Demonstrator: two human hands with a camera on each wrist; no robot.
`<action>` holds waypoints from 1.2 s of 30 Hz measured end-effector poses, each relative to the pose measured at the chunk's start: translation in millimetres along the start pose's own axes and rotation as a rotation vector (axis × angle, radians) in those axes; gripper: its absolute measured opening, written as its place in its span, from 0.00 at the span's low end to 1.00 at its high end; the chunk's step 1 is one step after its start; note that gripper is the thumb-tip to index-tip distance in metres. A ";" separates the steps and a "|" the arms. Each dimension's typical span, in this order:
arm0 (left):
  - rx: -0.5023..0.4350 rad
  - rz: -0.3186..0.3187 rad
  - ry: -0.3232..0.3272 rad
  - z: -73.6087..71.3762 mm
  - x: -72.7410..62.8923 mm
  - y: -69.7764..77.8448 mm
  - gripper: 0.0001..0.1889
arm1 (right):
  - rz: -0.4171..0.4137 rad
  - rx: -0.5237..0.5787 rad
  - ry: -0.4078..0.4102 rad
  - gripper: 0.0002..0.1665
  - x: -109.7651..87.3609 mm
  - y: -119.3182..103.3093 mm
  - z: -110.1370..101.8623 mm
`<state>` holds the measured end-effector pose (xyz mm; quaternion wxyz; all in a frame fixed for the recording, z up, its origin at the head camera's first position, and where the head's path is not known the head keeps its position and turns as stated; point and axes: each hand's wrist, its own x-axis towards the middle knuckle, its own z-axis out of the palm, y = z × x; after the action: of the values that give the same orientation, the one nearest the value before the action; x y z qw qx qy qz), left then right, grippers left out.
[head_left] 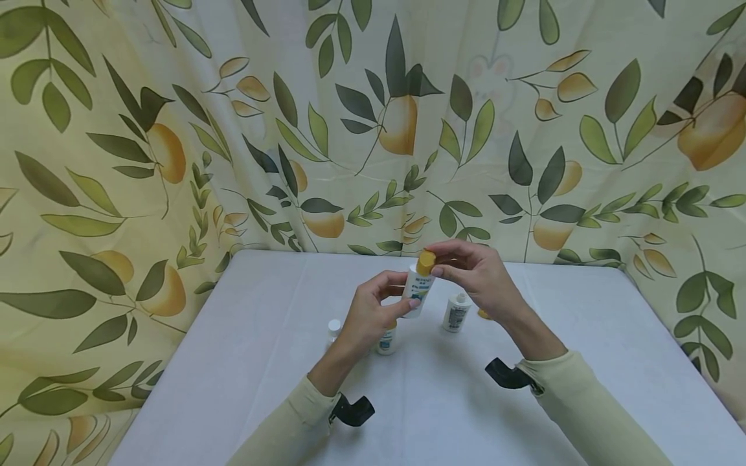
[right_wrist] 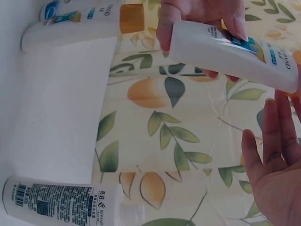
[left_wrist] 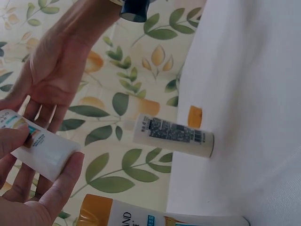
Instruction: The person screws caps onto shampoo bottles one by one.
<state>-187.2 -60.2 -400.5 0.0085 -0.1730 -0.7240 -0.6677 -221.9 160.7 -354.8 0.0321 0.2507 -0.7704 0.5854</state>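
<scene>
A white plastic bottle with a printed label is raised above the table, tilted, its orange-yellow cap on top. My left hand grips the bottle's body, thumb across the label. At the top, my right hand pinches the cap between thumb and fingers. In the right wrist view the bottle lies across the left fingers, and the cap is partly cut off by the frame's edge.
A capless white bottle stands on the table, with a loose orange-yellow cap behind it to the right. Beside my left forearm are a yellow-capped bottle and a white-capped bottle. A patterned curtain hangs behind.
</scene>
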 end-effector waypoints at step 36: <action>-0.034 -0.002 -0.001 -0.3 -0.6 -2.7 0.20 | -0.042 0.007 0.002 0.17 -1.9 -1.0 -5.5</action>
<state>-187.5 -60.8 -403.2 0.0044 -0.1727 -0.7127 -0.6799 -221.1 166.2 -352.8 0.0442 0.2665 -0.7629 0.5874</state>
